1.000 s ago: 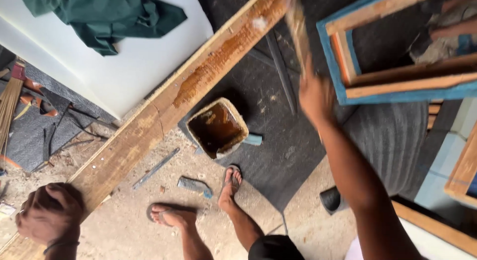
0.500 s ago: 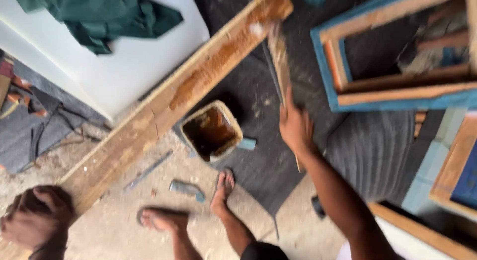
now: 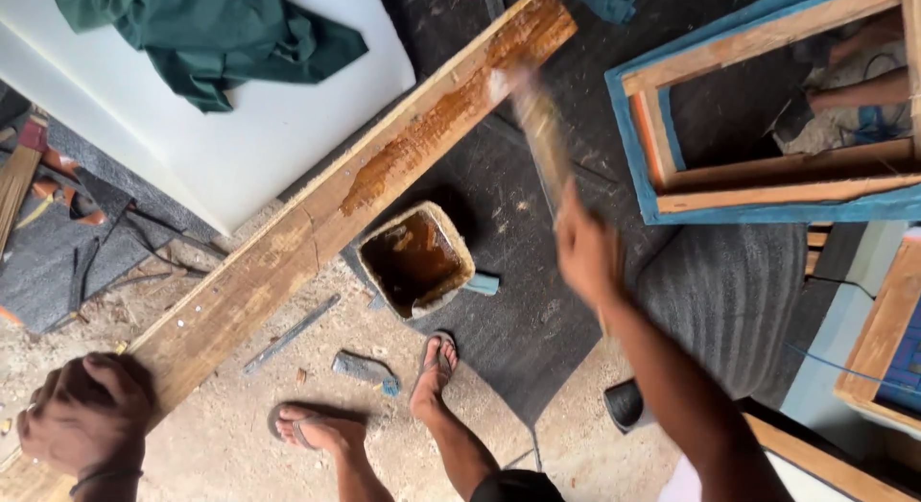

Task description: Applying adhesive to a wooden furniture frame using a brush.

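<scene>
- My right hand (image 3: 587, 252) has its fingers wrapped around a blurred brush (image 3: 545, 142), whose tip meets the upper end of the long wooden plank (image 3: 317, 224).
- My left hand (image 3: 88, 416) presses on the plank's lower end, fingers curled together over it.
- The plank slants across the floor, stained brown along its upper half.
- A square tub of brown liquid (image 3: 414, 260) sits just beside the plank, near my sandalled feet (image 3: 436, 368).

We are seeing our right hand (image 3: 587, 252) and its long brush-like stick (image 3: 539, 137) smearing into blur at centre frame; our left hand (image 3: 86, 416) is running partly off the lower left edge.
</scene>
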